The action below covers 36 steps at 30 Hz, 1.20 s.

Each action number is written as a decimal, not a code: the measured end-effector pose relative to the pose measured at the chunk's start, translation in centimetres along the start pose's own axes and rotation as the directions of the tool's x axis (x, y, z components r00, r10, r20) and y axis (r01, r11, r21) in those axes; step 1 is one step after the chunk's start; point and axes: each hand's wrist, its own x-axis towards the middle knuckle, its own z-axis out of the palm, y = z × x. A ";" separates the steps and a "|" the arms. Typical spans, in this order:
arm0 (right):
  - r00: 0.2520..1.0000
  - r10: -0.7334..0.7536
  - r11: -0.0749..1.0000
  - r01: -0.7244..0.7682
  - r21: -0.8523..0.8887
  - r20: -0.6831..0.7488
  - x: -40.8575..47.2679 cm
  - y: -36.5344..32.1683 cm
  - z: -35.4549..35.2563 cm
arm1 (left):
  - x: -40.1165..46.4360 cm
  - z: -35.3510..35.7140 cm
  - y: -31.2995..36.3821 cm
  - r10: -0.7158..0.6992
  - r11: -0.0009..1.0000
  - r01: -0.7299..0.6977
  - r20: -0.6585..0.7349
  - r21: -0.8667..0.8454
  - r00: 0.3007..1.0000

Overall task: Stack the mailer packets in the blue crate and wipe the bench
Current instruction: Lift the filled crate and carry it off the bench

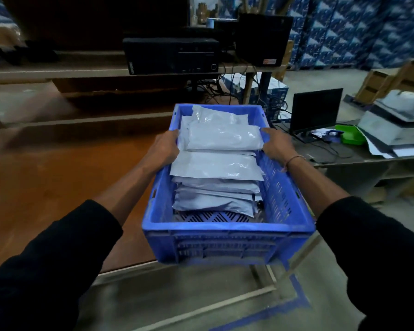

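Observation:
A blue crate [227,242] is in front of me, past the right end of the brown bench [58,177]; its near end hangs over the floor. Several white mailer packets [215,166] lie stacked inside it, mostly toward the far end. My left hand [164,149] grips the crate's left rim, fingers curled over the edge. My right hand [276,143] grips the right rim, with its fingers over the edge toward the packets. Both arms wear dark sleeves.
A black computer case [172,56] and a dark box [263,39] sit on a shelf behind the bench. To the right a table holds a small monitor [316,111], a green tray [350,134], a printer [399,120] and papers. Blue cartons line the back wall.

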 end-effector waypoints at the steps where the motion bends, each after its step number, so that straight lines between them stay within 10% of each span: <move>1: 1.000 0.027 1.000 -0.027 0.000 -0.007 -1.0 -0.1 -0.5 | -0.7 -0.6 0.4 0.007 1.000 -0.007 -0.007 -0.012 1.000; 16: 0.941 0.245 0.969 -0.232 0.081 -0.234 -16.8 4.3 -9.8 | -7.7 0.6 7.9 0.192 0.968 -0.186 0.021 -0.166 0.981; 36: 0.871 0.391 0.920 -0.378 0.102 -0.298 -25.6 26.7 -23.6 | -13.9 15.9 30.6 0.371 0.903 -0.327 0.123 -0.278 0.921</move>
